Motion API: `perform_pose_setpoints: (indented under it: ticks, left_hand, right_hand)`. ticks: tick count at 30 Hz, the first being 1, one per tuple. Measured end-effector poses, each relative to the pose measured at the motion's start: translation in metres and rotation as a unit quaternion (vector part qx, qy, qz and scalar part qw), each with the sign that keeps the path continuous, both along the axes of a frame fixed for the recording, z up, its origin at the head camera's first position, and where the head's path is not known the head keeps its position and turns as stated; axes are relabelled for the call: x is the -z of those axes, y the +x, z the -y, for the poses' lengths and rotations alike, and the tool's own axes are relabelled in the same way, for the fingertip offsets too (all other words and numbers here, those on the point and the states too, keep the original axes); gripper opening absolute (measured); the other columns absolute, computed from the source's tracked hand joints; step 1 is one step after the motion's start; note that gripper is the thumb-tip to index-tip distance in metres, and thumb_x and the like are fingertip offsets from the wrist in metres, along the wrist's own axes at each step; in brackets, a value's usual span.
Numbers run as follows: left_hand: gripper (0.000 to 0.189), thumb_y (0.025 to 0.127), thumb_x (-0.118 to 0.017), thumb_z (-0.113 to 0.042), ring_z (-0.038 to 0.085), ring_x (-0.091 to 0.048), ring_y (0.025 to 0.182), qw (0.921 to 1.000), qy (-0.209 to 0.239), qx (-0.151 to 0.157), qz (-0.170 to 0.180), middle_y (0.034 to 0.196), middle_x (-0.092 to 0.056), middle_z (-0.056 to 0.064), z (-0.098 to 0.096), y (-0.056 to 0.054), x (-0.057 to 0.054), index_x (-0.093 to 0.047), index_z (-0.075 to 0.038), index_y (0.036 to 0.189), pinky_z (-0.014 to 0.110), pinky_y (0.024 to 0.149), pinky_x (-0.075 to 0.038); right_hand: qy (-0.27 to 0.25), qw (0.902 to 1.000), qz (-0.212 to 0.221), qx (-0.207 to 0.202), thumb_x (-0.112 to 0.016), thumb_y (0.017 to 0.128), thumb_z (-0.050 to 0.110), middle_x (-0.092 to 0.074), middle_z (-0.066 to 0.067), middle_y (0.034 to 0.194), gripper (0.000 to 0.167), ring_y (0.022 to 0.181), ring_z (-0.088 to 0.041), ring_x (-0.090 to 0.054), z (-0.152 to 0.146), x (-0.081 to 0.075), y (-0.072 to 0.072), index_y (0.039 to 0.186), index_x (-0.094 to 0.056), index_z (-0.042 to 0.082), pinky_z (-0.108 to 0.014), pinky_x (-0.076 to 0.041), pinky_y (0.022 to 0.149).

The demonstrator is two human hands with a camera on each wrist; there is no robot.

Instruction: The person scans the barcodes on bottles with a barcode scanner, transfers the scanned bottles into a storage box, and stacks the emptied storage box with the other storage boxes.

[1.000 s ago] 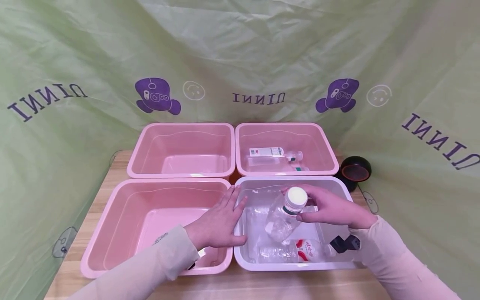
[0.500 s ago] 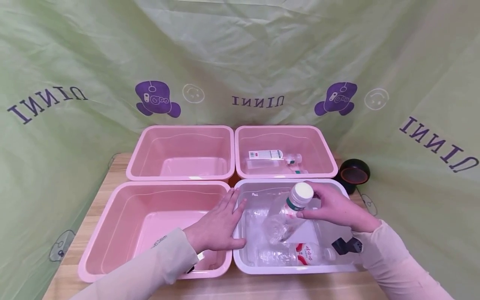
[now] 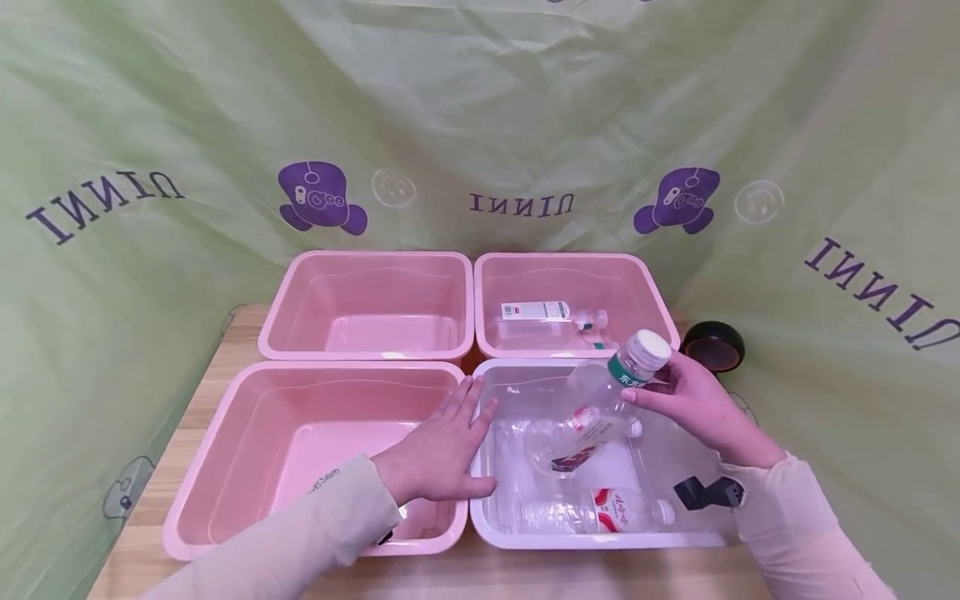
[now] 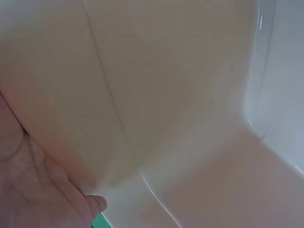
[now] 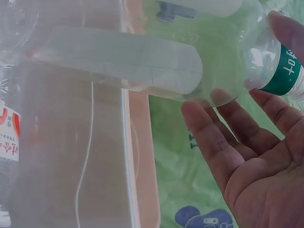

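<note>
My right hand (image 3: 697,400) grips a clear plastic bottle (image 3: 592,442) near its neck, thumb on one side and fingers on the other. This bottle has a white cap and a green neck band. It leans with its cap up to the right, over the whitish tub (image 3: 600,541). In the right wrist view its transparent body (image 5: 228,61) stretches away from the fingers. Inside that tub lies a bottle with a red-and-white label (image 3: 615,510); another white cap (image 3: 636,427) shows behind the held bottle. Fingers spread, my left hand (image 3: 435,458) rests across the adjoining tub rims.
A pink tub (image 3: 187,492) stands at front left, with another pink tub (image 3: 367,258) behind it. The back right pink tub (image 3: 652,283) contains clear bottles (image 3: 536,311). A round black object (image 3: 714,346) sits right of the tubs, on the wooden table (image 3: 187,400). Green cloth hangs around.
My right hand has lifted the bottle and carried it rightward. The bottle has turned, bringing a label into view, and leans further. My left hand has stayed on the rims.
</note>
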State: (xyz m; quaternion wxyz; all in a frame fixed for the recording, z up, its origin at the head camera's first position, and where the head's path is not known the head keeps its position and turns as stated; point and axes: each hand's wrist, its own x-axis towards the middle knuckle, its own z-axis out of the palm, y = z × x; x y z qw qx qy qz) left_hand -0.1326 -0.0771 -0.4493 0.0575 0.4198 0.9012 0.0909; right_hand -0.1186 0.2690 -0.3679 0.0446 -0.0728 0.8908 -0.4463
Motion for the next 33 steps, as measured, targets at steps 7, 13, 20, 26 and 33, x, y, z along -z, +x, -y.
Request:
perform_pose_setpoints:
  ticks: [7,13,20,26,33]
  left_hand:
    - [0.099,0.088,-0.065,-0.057,0.051,-0.013,0.152,0.9999,-0.003,-0.003,0.011,0.164,-0.014,0.035,0.0,-0.002,-0.001,-0.033,0.007,0.157,0.053,0.124,-0.017]
    - [0.099,0.088,-0.065,-0.057,0.051,-0.011,0.153,0.9999,-0.006,-0.004,0.014,0.164,-0.013,0.035,0.0,-0.002,-0.001,-0.033,0.007,0.157,0.052,0.124,-0.016]
    - [0.1,0.089,-0.065,-0.057,0.05,-0.011,0.153,0.9997,-0.004,-0.003,0.024,0.165,-0.012,0.035,0.0,-0.003,-0.003,-0.031,0.006,0.158,0.053,0.124,-0.014]
    - [0.099,0.09,-0.064,-0.057,0.048,-0.006,0.154,0.9992,-0.003,-0.008,0.039,0.166,-0.008,0.033,0.0,-0.003,-0.004,-0.029,0.005,0.159,0.052,0.125,-0.011]
    - [0.098,0.089,-0.064,-0.056,0.049,-0.008,0.154,0.9993,0.001,-0.009,0.037,0.165,-0.011,0.034,0.0,-0.003,-0.002,-0.031,0.006,0.158,0.052,0.125,-0.013]
  right_hand:
    - [-0.007,1.0,0.002,-0.002,-0.076,0.094,0.012,-0.064,-0.028,0.129,0.057,0.116,-0.043,-0.066,0.0,0.006,-0.001,0.14,-0.05,-0.011,-0.015,-0.05,0.088]
    - [-0.017,0.9997,0.017,-0.003,-0.076,0.094,0.013,-0.065,-0.026,0.129,0.057,0.116,-0.041,-0.066,0.001,0.01,-0.001,0.14,-0.051,-0.009,-0.016,-0.05,0.089]
    - [-0.022,0.9993,0.026,-0.013,-0.075,0.094,0.012,-0.064,-0.026,0.13,0.056,0.117,-0.042,-0.066,0.0,0.013,0.0,0.14,-0.05,-0.009,-0.018,-0.052,0.088]
    - [-0.049,0.9981,0.018,-0.034,-0.075,0.093,0.005,-0.065,-0.027,0.126,0.052,0.112,-0.036,-0.069,0.002,0.019,-0.001,0.136,-0.052,-0.013,-0.021,-0.055,0.087]
    - [-0.056,0.9979,0.022,-0.026,-0.075,0.093,0.004,-0.065,-0.029,0.125,0.052,0.109,-0.031,-0.07,0.001,0.022,0.001,0.135,-0.052,-0.014,-0.022,-0.056,0.086]
